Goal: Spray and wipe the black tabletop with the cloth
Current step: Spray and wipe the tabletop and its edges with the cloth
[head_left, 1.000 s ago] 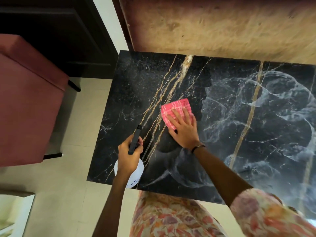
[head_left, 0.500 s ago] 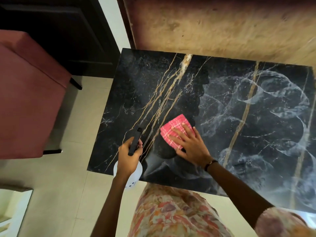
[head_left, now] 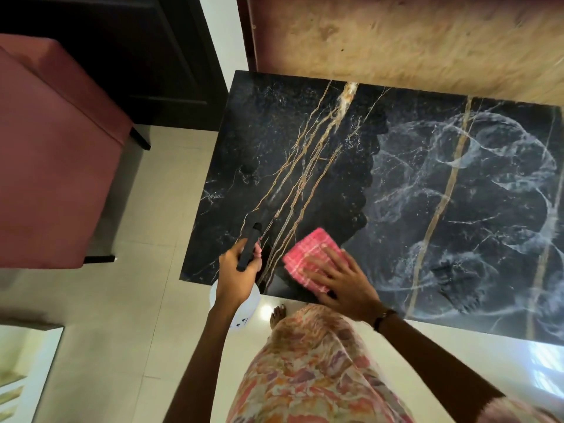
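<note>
The black tabletop [head_left: 427,209] has gold veins and pale wet smears across its right half. A folded pink checked cloth [head_left: 308,256] lies near the table's front left edge. My right hand [head_left: 345,285] presses flat on the cloth, fingers spread. My left hand [head_left: 238,276] grips the black head of a spray bottle [head_left: 248,248] at the front left corner. The bottle's white body [head_left: 244,309] hangs below my hand, just off the table edge.
A red upholstered seat [head_left: 55,160] stands left of the table on the pale tiled floor [head_left: 128,315]. A brown wooden panel [head_left: 396,44] runs along the table's far edge. Dark furniture [head_left: 122,41] fills the upper left. My floral dress and a bare foot show below.
My right hand has drawn the cloth back from the table's middle toward the front left edge. The left hand still holds the spray bottle in about the same place.
</note>
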The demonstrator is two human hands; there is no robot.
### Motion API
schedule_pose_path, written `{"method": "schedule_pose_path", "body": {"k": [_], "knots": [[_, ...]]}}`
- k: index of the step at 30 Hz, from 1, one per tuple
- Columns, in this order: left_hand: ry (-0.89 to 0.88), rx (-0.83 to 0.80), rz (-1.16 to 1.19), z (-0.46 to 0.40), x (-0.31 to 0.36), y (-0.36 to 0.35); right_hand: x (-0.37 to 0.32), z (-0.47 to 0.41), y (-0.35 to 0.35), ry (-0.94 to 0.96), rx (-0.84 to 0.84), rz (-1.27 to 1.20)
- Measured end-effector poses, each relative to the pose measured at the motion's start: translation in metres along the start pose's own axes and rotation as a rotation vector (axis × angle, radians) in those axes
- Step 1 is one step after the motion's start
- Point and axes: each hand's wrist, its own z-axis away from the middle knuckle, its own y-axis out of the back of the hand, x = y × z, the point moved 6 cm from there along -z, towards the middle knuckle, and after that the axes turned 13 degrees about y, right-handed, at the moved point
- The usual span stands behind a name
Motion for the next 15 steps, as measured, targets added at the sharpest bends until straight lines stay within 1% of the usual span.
{"method": "schedule_pose_path", "body": {"k": [2,4,6,8,10,12,15], "knots": [[-0.002,-0.005,-0.006,0.004,-0.006,0.008,0.027,0.012,0.006,-0.113,-0.004,-0.01],[-0.018,-0.006,-0.017,0.009,-0.011,0.016,0.037,-0.002,0.012,-0.252,0.008,-0.074],[-0.04,-0.007,-0.028,0.013,-0.017,0.024,0.029,-0.031,0.016,-0.388,0.057,-0.127],[-0.055,-0.005,-0.042,0.017,-0.023,0.029,0.009,-0.059,0.014,-0.455,0.081,-0.185],[-0.077,-0.006,-0.05,0.019,-0.029,0.033,-0.024,-0.079,0.008,-0.399,0.09,-0.202],[-0.087,0.003,-0.038,0.02,-0.035,0.036,-0.059,-0.086,0.001,-0.257,0.049,-0.177],[-0.084,0.003,-0.028,0.022,-0.042,0.038,-0.084,-0.061,-0.011,-0.081,-0.017,-0.084]]}}
